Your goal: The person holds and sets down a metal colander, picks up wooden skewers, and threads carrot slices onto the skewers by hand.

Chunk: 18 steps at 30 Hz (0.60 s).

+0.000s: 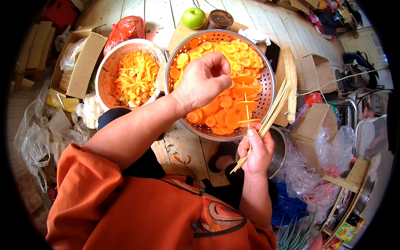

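My left hand [203, 78] is over a perforated metal colander [267, 76] of carrot slices [223, 114]. Its fingers are curled, and whether a slice is between them cannot be seen. Below and to the right, my right hand [257, 150] grips a bundle of thin wooden skewers [275, 109] beside the colander's near rim. One skewer in that hand points over the colander with several carrot slices [245, 90] spaced along it, flat sides across the stick.
Left of the colander is a white tub [101, 73] of carrot peelings. A green apple [193, 18] and a dark jar [220, 19] stand beyond. More bundled skewers [290, 84] lie at right, near a phone [272, 56]. A second colander [278, 150], cardboard boxes [315, 131] and plastic bags surround me.
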Tool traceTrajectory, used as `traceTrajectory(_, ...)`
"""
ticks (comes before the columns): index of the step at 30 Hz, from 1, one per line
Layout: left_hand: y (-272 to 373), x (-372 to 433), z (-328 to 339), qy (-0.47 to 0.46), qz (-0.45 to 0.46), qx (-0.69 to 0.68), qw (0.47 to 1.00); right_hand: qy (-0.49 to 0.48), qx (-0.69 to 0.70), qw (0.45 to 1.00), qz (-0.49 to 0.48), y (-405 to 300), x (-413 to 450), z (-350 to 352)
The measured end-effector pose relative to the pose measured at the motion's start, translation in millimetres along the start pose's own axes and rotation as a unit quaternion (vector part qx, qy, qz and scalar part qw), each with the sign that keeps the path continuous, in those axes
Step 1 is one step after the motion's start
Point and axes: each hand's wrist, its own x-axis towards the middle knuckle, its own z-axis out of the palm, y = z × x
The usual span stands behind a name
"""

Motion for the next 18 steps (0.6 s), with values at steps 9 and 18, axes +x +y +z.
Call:
traceTrajectory(9,-9.6,-24.6,19.0,-0.056,0.239,0.178,0.953,0.022,-0.002,1.000,-0.002,0.3,1.2,1.2)
traceTrajectory(18,-19.1,-27.3,24.6,-0.055,0.225,0.245,0.941,0.013,-0.002,1.000,0.008,2.7,0.6,0.9)
